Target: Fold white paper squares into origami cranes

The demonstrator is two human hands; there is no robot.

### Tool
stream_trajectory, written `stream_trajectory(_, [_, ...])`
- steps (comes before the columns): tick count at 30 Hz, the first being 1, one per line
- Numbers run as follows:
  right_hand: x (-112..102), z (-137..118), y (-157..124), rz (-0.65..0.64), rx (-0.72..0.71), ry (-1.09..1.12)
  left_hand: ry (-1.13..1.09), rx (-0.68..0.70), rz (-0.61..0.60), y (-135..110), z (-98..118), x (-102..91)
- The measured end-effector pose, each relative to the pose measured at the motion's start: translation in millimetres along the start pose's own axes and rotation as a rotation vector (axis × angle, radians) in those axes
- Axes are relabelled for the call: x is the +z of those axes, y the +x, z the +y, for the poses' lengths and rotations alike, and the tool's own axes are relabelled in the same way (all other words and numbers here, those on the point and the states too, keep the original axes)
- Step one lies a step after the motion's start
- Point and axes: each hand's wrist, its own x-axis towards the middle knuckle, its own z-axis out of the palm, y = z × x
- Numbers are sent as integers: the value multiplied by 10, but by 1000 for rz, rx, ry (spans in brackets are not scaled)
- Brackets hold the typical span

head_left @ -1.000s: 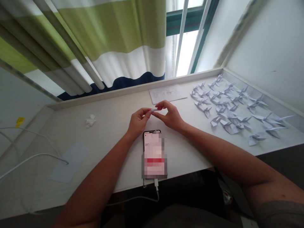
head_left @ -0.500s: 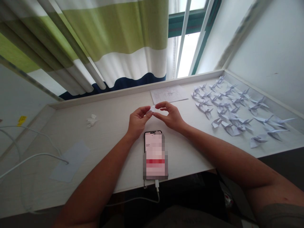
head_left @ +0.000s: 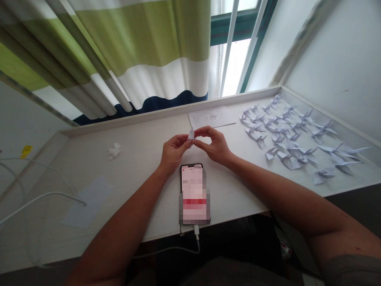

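Between my two hands, above the middle of the desk, is a small piece of folded white paper (head_left: pixel 191 134) with a point sticking up. My left hand (head_left: pixel 175 150) pinches its left side between thumb and fingers. My right hand (head_left: pixel 213 143) closes on the other side, thumb and index finger meeting at the paper. The fingers partly hide the folds. Just below the hands lies a phone (head_left: pixel 195 190) with a pinkish, partly blurred screen. To the right, several folded paper cranes (head_left: pixel 287 133) sit in a loose group.
A printed sheet (head_left: pixel 211 117) lies behind my hands. A crumpled white tissue (head_left: pixel 114 151) is on the left, with a blank paper sheet (head_left: pixel 87 204) nearer me. White cables (head_left: pixel 44 195) cross the left side. A raised rim (head_left: pixel 133 119) runs along the desk's back.
The folded paper has turned so that a point now stands upright. My right thumb and index finger have come in closer to it.
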Motion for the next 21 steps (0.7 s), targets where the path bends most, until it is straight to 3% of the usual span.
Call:
stream_trajectory(4, [-8, 13, 6, 6, 25, 42, 22, 8, -5, 7, -6, -8])
stream_trajectory(11, [-31, 32, 17, 19, 29, -99, 75, 65, 53, 19, -55, -10])
stream_trajectory(16, [3, 86, 19, -67, 92, 37, 79, 94, 25, 18, -49, 15])
stream_trajectory(21, [45, 89, 17, -51, 162, 129, 119, 98, 31, 16, -73, 35])
